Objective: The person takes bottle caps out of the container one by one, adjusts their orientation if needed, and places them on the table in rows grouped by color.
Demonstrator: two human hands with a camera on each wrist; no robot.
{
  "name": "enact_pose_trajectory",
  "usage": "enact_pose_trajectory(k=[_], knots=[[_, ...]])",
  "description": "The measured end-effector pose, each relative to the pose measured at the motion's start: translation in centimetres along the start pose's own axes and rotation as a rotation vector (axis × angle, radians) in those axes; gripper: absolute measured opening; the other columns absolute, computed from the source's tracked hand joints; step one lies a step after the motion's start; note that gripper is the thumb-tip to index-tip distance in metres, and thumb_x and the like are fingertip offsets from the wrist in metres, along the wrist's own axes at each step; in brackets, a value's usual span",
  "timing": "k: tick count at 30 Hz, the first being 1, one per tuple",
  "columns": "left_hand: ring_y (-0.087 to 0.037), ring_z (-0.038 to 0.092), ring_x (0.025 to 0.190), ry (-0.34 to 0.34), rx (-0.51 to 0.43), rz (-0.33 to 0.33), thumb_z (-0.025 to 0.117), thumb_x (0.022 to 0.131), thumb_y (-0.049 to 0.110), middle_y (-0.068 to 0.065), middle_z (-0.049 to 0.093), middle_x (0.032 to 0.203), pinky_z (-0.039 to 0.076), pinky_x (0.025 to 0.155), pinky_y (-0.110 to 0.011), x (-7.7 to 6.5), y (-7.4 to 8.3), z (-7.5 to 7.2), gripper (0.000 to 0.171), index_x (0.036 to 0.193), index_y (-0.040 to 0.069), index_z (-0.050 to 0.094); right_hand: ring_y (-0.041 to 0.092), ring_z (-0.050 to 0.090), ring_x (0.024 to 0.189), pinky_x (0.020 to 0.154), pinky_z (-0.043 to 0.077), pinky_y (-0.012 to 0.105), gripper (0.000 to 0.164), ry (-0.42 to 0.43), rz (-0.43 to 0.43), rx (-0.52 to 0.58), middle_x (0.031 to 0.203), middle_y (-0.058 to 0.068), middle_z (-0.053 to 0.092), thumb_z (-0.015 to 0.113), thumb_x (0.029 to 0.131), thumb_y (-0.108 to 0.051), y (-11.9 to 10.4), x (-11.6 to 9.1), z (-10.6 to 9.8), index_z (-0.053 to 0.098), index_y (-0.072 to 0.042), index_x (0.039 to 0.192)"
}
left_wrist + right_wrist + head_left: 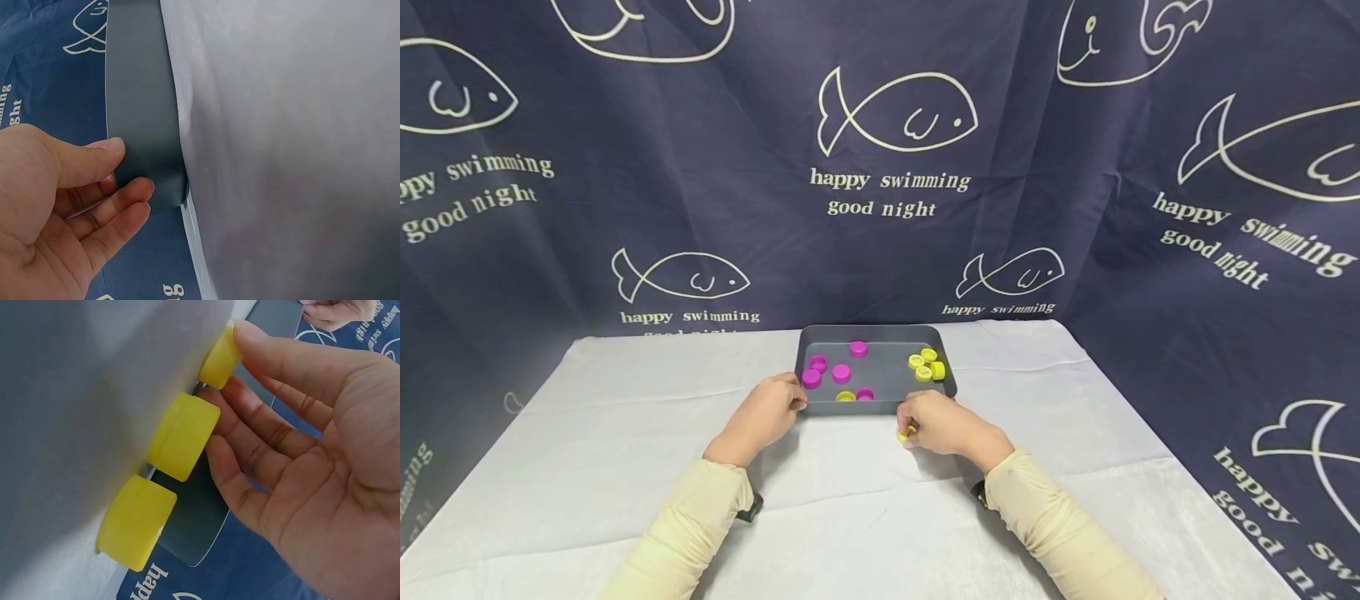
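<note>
A shallow dark grey tray [850,408] stands at the back of the table. Magenta bottle caps [841,373] lie mostly in its left half, and a cluster of yellow bottle caps [923,374] lies at its right. My left hand [772,408] grips the tray's front left corner, thumb [106,150] against the wall. By the front right corner, my right hand [936,423] pinches a yellow cap [220,359] low at the table. Two more yellow caps, a middle one [184,436] and a nearer one [137,522], stand in line with it outside the tray, mostly hidden in the head view.
Inside the tray's front wall, one yellow cap [846,397] sits beside a magenta cap [865,394]. A white cloth [850,517] covers the table. Dark blue fabric [880,275] with fish drawings hangs close behind the tray and along both sides.
</note>
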State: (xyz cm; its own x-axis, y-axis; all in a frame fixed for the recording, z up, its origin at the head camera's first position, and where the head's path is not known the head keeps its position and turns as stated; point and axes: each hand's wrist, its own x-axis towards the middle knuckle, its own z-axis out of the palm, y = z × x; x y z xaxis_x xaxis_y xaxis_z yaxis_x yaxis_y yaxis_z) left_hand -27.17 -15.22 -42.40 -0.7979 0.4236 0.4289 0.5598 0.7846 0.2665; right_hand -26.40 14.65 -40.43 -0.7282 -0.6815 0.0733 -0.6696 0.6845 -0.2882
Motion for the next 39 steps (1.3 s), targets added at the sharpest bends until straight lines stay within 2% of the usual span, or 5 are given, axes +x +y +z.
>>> enact_pose_trajectory(k=[7, 13, 28, 39], knots=[[-0.012, 0.054, 0.071, -0.006, -0.002, -0.001, 0.066, 0.08, -0.011, 0.003, 0.056, 0.076, 0.054, 0.071, -0.03, -0.1, 0.02, -0.08, 0.015, 0.078, 0.003, 0.074, 0.007, 0.049, 0.072, 0.067, 0.049, 0.026, 0.014, -0.003, 0.008, -0.01, 0.078, -0.005, 0.058, 0.082, 0.078, -0.008, -0.16, -0.08, -0.11, 0.069, -0.014, 0.079], [-0.012, 0.054, 0.072, -0.004, -0.01, -0.009, 0.067, 0.08, -0.01, 0.003, 0.056, 0.076, 0.054, 0.071, -0.031, -0.19, 0.04, -0.25, 0.015, 0.079, 0.002, 0.074, 0.007, 0.05, 0.072, 0.068, 0.05, 0.026, 0.012, -0.004, -0.02, -0.024, 0.079, -0.004, 0.059, 0.08, 0.08, -0.006, -0.07, 0.14, -0.23, 0.07, -0.013, 0.079], [-0.013, 0.055, 0.071, 0.002, -0.015, 0.004, 0.067, 0.08, -0.011, 0.002, 0.056, 0.075, 0.055, 0.071, -0.031, -0.28, 0.28, -0.04, 0.014, 0.078, 0.001, 0.074, 0.006, 0.052, 0.072, 0.068, 0.051, 0.025, 0.008, 0.023, -0.047, 0.004, 0.078, -0.004, 0.06, 0.075, 0.083, -0.003, -0.04, -0.26, -0.13, 0.072, -0.009, 0.08], [-0.014, 0.057, 0.073, 0.001, -0.009, -0.019, 0.067, 0.079, -0.012, 0.001, 0.058, 0.077, 0.056, 0.073, -0.032, -0.08, 0.26, -0.05, 0.015, 0.079, 0.001, 0.075, 0.005, 0.049, 0.068, 0.065, 0.048, 0.024, 0.009, 0.04, -0.012, 0.03, 0.076, -0.008, 0.057, 0.074, 0.088, -0.013, 0.17, 0.11, -0.2, 0.072, -0.009, 0.08]])
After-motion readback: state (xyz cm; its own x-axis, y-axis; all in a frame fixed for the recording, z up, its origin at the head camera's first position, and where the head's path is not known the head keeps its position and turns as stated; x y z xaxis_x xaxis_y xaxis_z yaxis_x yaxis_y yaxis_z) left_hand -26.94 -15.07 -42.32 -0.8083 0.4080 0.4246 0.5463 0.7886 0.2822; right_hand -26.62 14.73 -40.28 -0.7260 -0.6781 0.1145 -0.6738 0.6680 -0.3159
